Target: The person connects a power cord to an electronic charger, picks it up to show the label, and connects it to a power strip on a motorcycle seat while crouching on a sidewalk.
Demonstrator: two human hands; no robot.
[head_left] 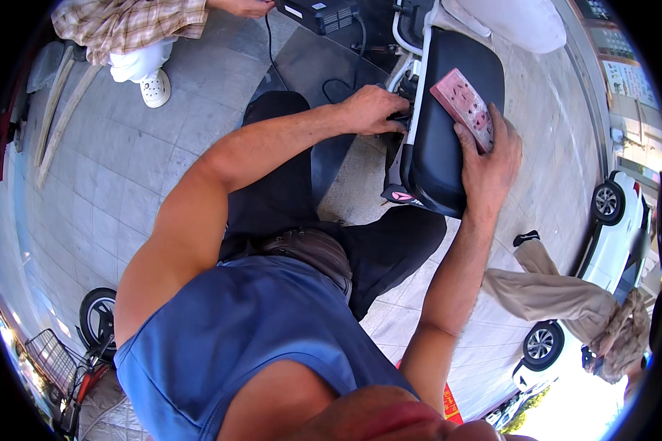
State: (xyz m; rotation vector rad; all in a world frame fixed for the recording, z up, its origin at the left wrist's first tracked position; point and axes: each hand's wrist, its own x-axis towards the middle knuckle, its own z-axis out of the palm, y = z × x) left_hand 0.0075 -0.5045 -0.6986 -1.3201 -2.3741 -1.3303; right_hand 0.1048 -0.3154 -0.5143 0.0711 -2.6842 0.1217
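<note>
My right hand grips the lower end of a pink power strip with several sockets, thumb on one side and fingers on the other. The strip is tilted over the black padded seat of a scooter. My left hand reaches to the seat's left side, by the white frame. Its fingers are bent together against dark parts there, and what they hold is hidden. A black box like a charger stands at the top, with a black cable hanging from it.
Another person's hand is beside the black box, above a white clog. Wooden poles lie at the left. A person in tan trousers and a white car are at the right. A bicycle with a basket stands lower left.
</note>
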